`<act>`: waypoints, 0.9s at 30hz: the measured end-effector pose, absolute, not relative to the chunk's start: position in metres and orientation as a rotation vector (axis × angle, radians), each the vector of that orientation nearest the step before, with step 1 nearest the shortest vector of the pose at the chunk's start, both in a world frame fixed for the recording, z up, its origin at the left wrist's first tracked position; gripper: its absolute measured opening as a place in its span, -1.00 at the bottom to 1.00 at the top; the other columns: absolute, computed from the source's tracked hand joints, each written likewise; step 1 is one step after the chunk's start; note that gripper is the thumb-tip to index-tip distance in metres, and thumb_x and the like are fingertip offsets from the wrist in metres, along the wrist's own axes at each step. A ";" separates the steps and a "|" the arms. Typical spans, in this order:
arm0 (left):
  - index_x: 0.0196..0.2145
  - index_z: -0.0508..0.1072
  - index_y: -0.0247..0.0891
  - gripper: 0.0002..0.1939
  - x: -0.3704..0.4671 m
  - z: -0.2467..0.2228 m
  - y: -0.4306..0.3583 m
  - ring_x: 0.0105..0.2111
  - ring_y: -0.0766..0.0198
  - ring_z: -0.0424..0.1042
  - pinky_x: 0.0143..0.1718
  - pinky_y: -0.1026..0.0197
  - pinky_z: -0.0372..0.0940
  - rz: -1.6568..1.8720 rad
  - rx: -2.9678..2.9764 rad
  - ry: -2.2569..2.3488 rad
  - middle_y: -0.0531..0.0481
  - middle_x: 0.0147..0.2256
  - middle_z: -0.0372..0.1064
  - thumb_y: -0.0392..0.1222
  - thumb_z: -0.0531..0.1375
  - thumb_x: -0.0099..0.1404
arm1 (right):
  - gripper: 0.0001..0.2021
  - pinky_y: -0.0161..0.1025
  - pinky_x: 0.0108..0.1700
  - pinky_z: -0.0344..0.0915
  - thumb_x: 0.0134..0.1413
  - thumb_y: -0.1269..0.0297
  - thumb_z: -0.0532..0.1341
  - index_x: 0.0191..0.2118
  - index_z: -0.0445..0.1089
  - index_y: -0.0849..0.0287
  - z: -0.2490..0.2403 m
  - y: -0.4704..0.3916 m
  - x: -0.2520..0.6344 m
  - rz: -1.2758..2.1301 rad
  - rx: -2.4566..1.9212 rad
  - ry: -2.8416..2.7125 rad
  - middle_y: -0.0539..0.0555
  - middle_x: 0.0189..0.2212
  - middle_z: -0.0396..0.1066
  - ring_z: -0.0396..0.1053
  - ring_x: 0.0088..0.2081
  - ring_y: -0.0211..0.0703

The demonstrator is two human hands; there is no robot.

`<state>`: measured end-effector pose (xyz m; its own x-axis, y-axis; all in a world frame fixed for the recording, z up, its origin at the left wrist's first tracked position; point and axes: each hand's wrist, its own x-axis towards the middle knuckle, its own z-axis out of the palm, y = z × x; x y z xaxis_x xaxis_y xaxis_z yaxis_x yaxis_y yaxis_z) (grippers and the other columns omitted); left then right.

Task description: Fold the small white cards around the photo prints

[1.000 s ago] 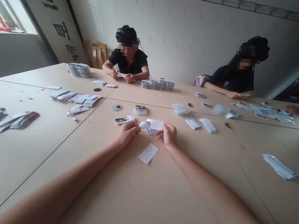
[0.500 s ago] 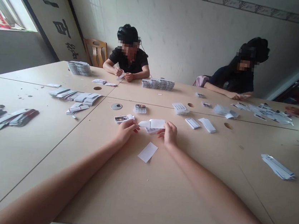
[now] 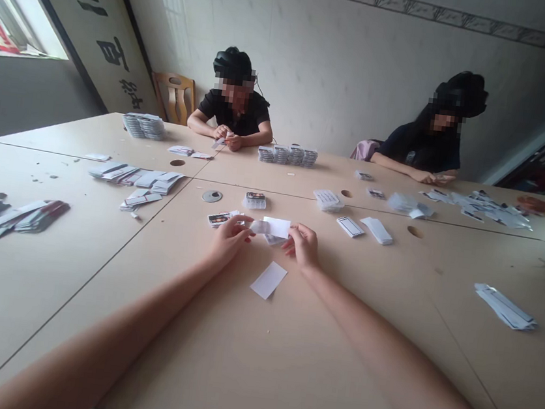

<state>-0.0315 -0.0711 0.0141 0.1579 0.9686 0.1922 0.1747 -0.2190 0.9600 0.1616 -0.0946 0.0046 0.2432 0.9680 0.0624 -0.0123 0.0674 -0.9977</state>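
Pinching a white card (image 3: 278,227) beyond the slip (image 3: 268,279), the right hand (image 3: 304,245) faces the left hand (image 3: 229,240), apparently clamped on a clear sleeve (image 3: 259,227); farther past the slip, a clear box (image 3: 254,204) bears an unreadable label (image 3: 256,195).

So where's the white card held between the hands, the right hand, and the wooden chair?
White card (image 3: 277,228), head view: face centre.
Right hand (image 3: 305,246), head view: its back.
Wooden chair (image 3: 173,91), head view: backrest.

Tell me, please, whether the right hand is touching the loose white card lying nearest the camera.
Apart: the head view shows bare tabletop between the right hand and the loose white card.
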 end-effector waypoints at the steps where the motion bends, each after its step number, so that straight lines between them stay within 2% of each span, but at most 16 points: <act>1: -0.12 0.40 -0.22 -0.68 -0.032 0.013 -0.070 -0.42 0.28 0.44 -0.30 0.21 0.29 1.163 1.590 1.130 0.05 -0.43 0.44 -0.16 0.18 0.14 | -0.79 -0.38 -0.68 0.11 -0.07 0.12 0.17 -0.55 0.28 0.13 0.006 -0.095 0.161 0.992 -1.250 -1.066 -0.06 -0.70 0.27 0.31 -0.63 -0.22; 3: -0.11 0.42 -0.22 -0.66 -0.032 0.012 -0.069 -0.40 0.28 0.44 -0.31 0.23 0.30 1.168 1.639 1.110 0.03 -0.40 0.46 -0.21 0.17 0.11 | -0.75 -0.38 -0.68 0.10 -0.06 0.08 0.19 -0.56 0.27 0.14 0.007 -0.096 0.161 1.001 -1.240 -1.109 -0.07 -0.71 0.25 0.27 -0.65 -0.25; 6: -0.22 0.50 -0.27 -0.73 -0.031 0.013 -0.070 -0.39 0.28 0.44 -0.33 0.24 0.30 1.146 1.734 1.105 -0.04 -0.32 0.49 -0.25 0.13 0.10 | -0.73 -0.38 -0.67 0.12 -0.07 0.05 0.20 -0.54 0.27 0.13 0.007 -0.096 0.160 1.017 -1.225 -1.134 -0.08 -0.70 0.24 0.22 -0.65 -0.27; 8: -0.26 0.53 -0.27 -0.74 -0.030 0.015 -0.071 -0.40 0.29 0.42 -0.35 0.24 0.29 1.120 1.816 1.118 -0.06 -0.29 0.50 -0.26 0.10 0.12 | -0.74 -0.38 -0.66 0.15 -0.09 0.05 0.22 -0.52 0.27 0.13 0.006 -0.096 0.160 1.024 -1.205 -1.110 -0.08 -0.64 0.28 0.25 -0.61 -0.27; 12: -0.20 0.51 -0.24 -0.71 -0.028 0.017 -0.075 -0.41 0.31 0.41 -0.39 0.27 0.29 1.113 1.942 1.095 -0.05 -0.24 0.51 -0.28 0.08 0.16 | -0.74 -0.35 -0.61 0.18 -0.09 0.03 0.22 -0.45 0.31 0.13 0.006 -0.095 0.160 1.018 -1.181 -1.083 -0.04 -0.52 0.34 0.30 -0.53 -0.23; 16: -0.26 0.51 -0.25 -0.79 -0.027 0.018 -0.079 -0.40 0.32 0.43 -0.34 0.25 0.32 1.155 2.033 1.030 -0.04 -0.29 0.51 -0.31 0.11 0.17 | -0.75 -0.32 -0.47 0.21 -0.07 0.06 0.22 -0.46 0.36 0.15 0.005 -0.092 0.161 0.910 -1.213 -1.197 -0.02 -0.55 0.35 0.31 -0.49 -0.21; 19: -0.31 0.52 -0.25 -0.83 -0.025 0.020 -0.083 -0.37 0.29 0.46 -0.31 0.24 0.34 1.166 2.118 0.973 -0.03 -0.33 0.52 -0.33 0.13 0.19 | -0.79 -0.30 -0.37 0.22 -0.07 0.10 0.23 -0.43 0.42 0.16 0.002 -0.090 0.162 0.781 -1.282 -1.257 0.01 -0.49 0.39 0.34 -0.40 -0.18; 23: -0.41 0.54 -0.23 -0.80 -0.025 0.024 -0.086 -0.35 0.28 0.48 -0.29 0.24 0.34 1.136 2.278 0.869 -0.03 -0.34 0.52 -0.32 0.12 0.26 | -0.78 -0.29 -0.37 0.23 -0.05 0.10 0.23 -0.36 0.45 0.15 0.000 -0.089 0.164 0.822 -1.287 -1.253 0.03 -0.44 0.45 0.37 -0.39 -0.15; 27: -0.37 0.58 -0.20 -0.77 -0.025 0.023 -0.085 -0.37 0.31 0.48 -0.33 0.27 0.32 1.141 2.334 0.819 -0.04 -0.33 0.52 -0.33 0.11 0.29 | -0.78 -0.29 -0.36 0.24 -0.07 0.11 0.23 -0.42 0.46 0.18 0.002 -0.090 0.162 0.883 -1.240 -1.277 0.05 -0.47 0.46 0.37 -0.40 -0.14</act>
